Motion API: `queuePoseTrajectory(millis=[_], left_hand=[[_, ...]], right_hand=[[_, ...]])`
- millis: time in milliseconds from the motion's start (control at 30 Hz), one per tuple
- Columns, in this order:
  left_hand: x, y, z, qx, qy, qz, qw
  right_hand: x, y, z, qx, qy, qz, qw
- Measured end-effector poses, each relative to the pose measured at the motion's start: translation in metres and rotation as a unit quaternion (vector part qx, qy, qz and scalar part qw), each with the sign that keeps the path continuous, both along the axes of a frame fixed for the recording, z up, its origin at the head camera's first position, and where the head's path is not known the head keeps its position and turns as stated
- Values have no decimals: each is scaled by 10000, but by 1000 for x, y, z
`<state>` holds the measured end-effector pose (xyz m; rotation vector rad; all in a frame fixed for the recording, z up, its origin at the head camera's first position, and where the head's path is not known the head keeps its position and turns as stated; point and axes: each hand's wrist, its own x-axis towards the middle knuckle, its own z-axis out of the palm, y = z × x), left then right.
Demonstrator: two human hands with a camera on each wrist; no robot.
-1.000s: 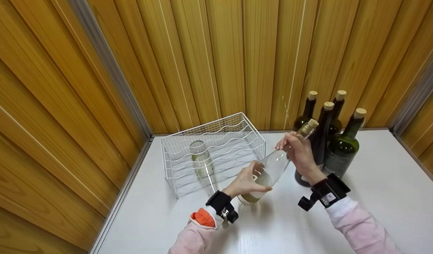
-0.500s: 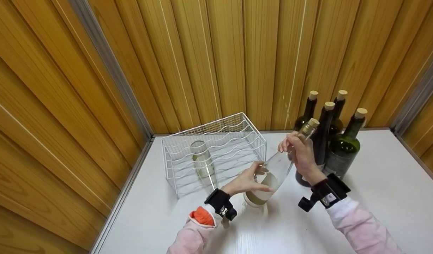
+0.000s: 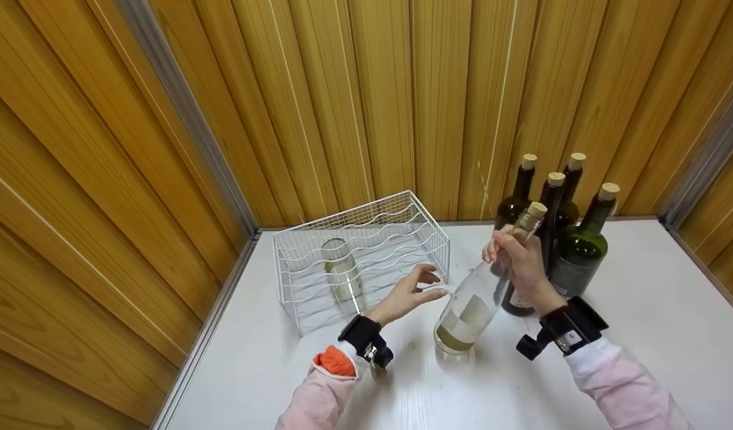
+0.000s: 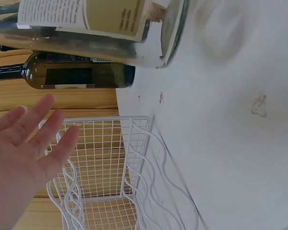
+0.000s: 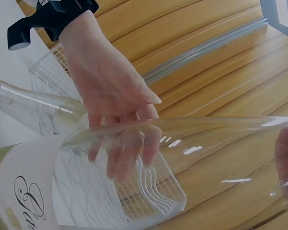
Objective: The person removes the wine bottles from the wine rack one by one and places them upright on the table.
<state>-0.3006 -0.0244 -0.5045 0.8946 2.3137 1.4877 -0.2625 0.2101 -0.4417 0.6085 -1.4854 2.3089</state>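
Note:
My right hand point(image 3: 521, 263) grips the neck of a clear glass wine bottle point(image 3: 469, 316) just under its cork point(image 3: 537, 209). The bottle leans, neck up to the right and base low over the white table. A pale label with a gold band wraps its lower part, and script lettering shows on the label point(image 5: 26, 196) in the right wrist view. My left hand point(image 3: 407, 294) is apart from the bottle, to its left, fingers and thumb spread with nothing between them. A second clear bottle point(image 3: 344, 278) lies in the white wire rack point(image 3: 444, 251), its neck toward me.
Several dark corked bottles stand upright at the right, among them a green one point(image 3: 578, 257), close behind my right hand. Wood-patterned walls point(image 3: 378, 107) enclose the white table point(image 3: 241, 370) at the back and sides.
My left hand has let go of the bottle's body and drawn back to the left. The bottle, still gripped by the neck in my right hand, has swung more upright, its base moving right.

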Motion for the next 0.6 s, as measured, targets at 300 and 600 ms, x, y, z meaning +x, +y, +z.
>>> queuePoseTrajectory(millis=[300, 600], left_hand=[[-4, -6, -1, 39, 200, 213, 9996], [-4, -10, -3, -110, 355, 311, 9988]], right_hand=[[12, 29, -3, 334, -172, -174, 9991], [26, 61, 0, 491, 23, -224, 9985]])
